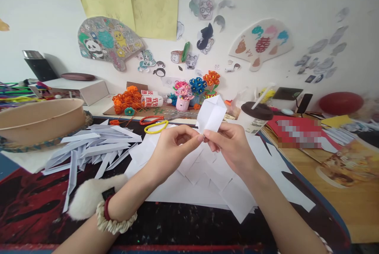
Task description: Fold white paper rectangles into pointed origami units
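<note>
A small folded white paper [211, 113] stands upright in the air above the table, pinched at its lower edge by both hands. My left hand [173, 145] grips it from the left with thumb and fingers closed. My right hand [232, 143] pinches it from the right. Below the hands lie several flat white paper squares [204, 183] spread on the dark table mat [177, 222]. A cream scrunchie and a fluffy white pompom [89, 196] sit at my left wrist.
A pile of folded white paper strips [94, 145] lies to the left, by a beige round tray [38, 117]. Behind are yellow and red scissors [154, 124], orange pipe-cleaner flowers [127, 100], small flower pots [183, 96], a lidded drink cup [255, 117] and a red booklet [299, 131].
</note>
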Available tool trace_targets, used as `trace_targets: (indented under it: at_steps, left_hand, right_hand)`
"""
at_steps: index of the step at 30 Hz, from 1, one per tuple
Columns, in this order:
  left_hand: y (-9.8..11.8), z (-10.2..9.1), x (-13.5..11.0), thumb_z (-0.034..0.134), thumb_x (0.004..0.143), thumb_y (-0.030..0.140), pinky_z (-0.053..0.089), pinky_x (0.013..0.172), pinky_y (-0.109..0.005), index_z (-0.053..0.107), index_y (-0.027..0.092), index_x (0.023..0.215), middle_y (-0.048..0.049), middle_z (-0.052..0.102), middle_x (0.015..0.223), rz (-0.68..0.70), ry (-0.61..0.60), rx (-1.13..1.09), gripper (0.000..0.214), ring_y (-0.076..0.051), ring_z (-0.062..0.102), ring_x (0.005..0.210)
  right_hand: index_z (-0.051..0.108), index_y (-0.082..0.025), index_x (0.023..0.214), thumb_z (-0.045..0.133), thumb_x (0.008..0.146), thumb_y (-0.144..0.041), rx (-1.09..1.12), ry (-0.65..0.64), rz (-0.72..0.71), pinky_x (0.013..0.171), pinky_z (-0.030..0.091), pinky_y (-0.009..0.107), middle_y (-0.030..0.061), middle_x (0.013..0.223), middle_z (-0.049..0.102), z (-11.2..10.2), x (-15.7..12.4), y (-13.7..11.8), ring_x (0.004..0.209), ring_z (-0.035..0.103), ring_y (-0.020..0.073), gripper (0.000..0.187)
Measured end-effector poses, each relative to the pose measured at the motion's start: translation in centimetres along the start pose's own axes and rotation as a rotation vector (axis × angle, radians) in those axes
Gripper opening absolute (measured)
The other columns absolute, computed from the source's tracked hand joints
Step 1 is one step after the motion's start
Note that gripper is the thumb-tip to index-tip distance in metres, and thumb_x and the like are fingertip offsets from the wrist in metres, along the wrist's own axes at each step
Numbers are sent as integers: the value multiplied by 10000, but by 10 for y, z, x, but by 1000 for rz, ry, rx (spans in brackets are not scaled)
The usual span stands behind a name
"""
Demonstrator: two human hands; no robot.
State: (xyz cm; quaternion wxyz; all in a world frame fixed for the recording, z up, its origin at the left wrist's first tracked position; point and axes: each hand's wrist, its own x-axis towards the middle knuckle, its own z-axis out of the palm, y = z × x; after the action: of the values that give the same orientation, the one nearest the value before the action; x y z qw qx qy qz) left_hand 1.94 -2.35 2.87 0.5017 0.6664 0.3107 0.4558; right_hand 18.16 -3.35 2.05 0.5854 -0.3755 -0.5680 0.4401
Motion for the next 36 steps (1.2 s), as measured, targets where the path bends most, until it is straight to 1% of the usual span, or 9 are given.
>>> trace_targets:
  at_steps: [4,9,13,18,21,27,30,33,36]
  left_hand:
    - [1,0,1,655,810,247,390,597,-217,629,135,688,-1,603,683,43,32,40,168,-98,507,652]
    - [6,-5,4,565,861,249,385,580,-221,655,149,691,-5,623,684,57,-5,159,216,-101,512,637]
    - [6,-4,3,606,847,280,363,551,-218,638,149,691,6,604,672,103,25,241,206,-93,486,611]
    - [2,-1,1,603,845,228,345,541,-214,600,147,671,26,545,638,132,32,242,192,-82,449,595]
    - [2,-2,2,601,850,232,349,551,-216,609,147,684,21,561,655,127,19,211,187,-85,459,608]
    - [2,-5,3,554,893,289,370,581,-223,618,147,695,0,600,693,122,-16,202,251,-98,492,644]
    - [1,-3,1,575,882,286,362,576,-222,612,150,722,7,578,690,135,-4,225,213,-99,475,640]
    - [0,-2,0,572,883,291,358,576,-222,594,154,714,13,552,678,148,33,254,219,-97,456,628]
    - [1,0,0,564,884,310,354,559,-222,600,155,709,10,553,669,111,37,223,237,-98,451,611]
  right_hand:
    - [665,-155,631,701,766,-237,-9,5,10,435,343,222,-11,515,555,0,0,1,460,449,83,162]
    - [656,-157,620,687,762,-211,-23,23,2,428,345,223,-10,526,563,-1,1,0,459,457,85,155]
    - [655,-156,628,675,765,-202,-50,9,-14,419,349,219,-12,525,564,0,0,-1,459,474,88,146]
    - [645,-153,614,674,767,-207,-84,12,-36,411,353,215,-14,514,557,1,-1,-1,454,481,89,165]
    - [649,-152,629,670,776,-222,-85,10,-28,416,359,219,-10,541,567,0,0,-1,454,480,87,164]
    - [656,-151,654,666,782,-225,-79,-6,-39,426,368,228,3,586,597,-1,0,-1,461,484,88,148]
    - [652,-156,649,670,789,-242,-76,-13,-40,428,372,228,-4,568,580,0,-1,-1,466,484,91,166]
    - [651,-159,642,675,793,-261,-76,-5,-31,424,365,230,-6,551,569,1,-1,-1,459,476,91,184]
    - [657,-159,649,678,795,-277,-74,3,-25,415,358,234,2,559,581,1,0,-1,453,474,93,189]
